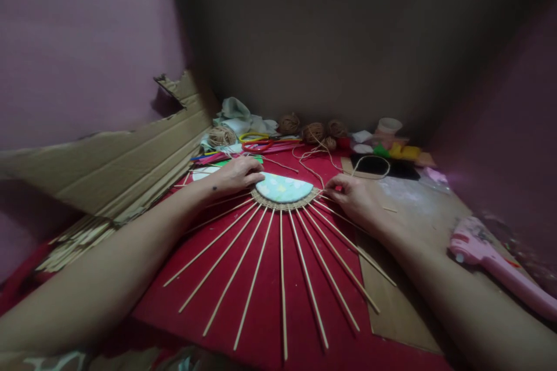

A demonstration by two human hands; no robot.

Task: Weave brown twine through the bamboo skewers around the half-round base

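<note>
A half-disc [285, 186] covered in pale blue patterned fabric lies flat, its straight edge away from me. Along its curved edge runs a band of woven twine [282, 206], from which several thin wooden sticks [282, 284] fan out toward me. My left hand [241, 175] is closed at the left end of the half-disc, thumb and fingers gripping its edge. At the right end my right hand [353, 198] pinches the twine [321, 174] close to the woven band. That strand trails back toward the twine balls, and a loop of it curves above my right hand.
Red cloth [217, 301] covers the table. Behind are twine balls [313, 132], scissors with yellow and red handles [256, 142] and crumpled fabric [237, 113]. Folded cardboard [130, 168] leans at left, above a bundle of sticks [82, 237]. A pink glue gun [487, 249] lies at right.
</note>
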